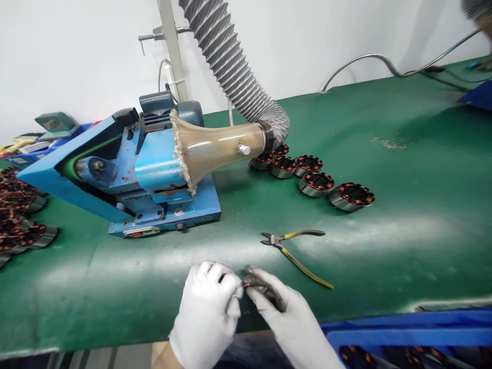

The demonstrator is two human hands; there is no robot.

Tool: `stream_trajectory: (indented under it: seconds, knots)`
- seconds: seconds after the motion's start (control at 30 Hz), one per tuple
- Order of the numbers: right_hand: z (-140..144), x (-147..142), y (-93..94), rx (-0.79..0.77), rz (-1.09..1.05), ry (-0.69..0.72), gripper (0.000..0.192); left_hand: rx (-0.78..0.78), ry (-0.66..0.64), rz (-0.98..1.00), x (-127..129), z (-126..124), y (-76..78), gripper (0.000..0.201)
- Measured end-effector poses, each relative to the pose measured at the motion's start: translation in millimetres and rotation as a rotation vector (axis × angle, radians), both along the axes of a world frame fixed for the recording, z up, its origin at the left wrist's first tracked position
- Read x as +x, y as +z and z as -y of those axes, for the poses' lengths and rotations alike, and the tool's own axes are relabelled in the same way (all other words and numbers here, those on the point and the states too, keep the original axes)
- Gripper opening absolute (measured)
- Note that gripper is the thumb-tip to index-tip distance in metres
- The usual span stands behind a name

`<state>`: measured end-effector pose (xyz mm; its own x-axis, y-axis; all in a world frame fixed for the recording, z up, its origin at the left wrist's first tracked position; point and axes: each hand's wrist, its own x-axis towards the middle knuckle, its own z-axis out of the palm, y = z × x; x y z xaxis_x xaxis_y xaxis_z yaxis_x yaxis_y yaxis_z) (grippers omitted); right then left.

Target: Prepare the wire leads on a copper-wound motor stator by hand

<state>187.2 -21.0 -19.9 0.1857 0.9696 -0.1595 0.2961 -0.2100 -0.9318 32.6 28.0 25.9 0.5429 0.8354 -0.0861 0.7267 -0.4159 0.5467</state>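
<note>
White-gloved left hand (207,312) and right hand (286,318) pinch a small wound stator (251,282) between their fingers above the green bench (403,205), pliers (294,246) lying near, within reach.

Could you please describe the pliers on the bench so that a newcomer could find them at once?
Start at the blue machine with the funnel-mouthed hose on the green table. Just in front of its right corner, beyond the gloved hands, lie the pliers. They are the only hand tool there, with thin yellow handles spread open, unlike the round copper-wound stators behind.
</note>
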Motion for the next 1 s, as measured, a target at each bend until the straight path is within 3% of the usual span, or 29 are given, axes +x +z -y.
stream_trajectory:
  seconds: [0.2,0.33,0.47,0.63,0.83,0.9,1.0]
  knots:
    - [-3,4,-6.5,0.528,0.369,0.190,0.030,0.061,0.003,0.015,0,0,-4.3,0.014]
    - [-12,9,2.6,0.665,0.697,0.268,0.027,0.099,-0.029,0.029,-2,-1,-8.3,0.011]
    - [-18,14,11.2,0.722,0.840,0.376,0.030,0.088,-0.089,0.019,-5,-2,-6.2,0.011]
    - [-25,15,23.0,0.532,0.819,0.512,0.025,0.072,-0.181,-0.033,-9,-3,-0.7,0.012]
    - [-34,17,41.6,0.328,0.737,0.573,0.021,0.128,-0.139,0.043,-8,-2,-10.1,0.012]
    - [-33,20,42.0,0.266,0.672,0.535,0.023,0.124,-0.118,0.061,-8,-1,-11.6,0.012]
    - [-23,22,32.1,0.102,0.398,0.284,0.022,0.088,-0.095,0.096,-8,-1,-11.2,0.013]
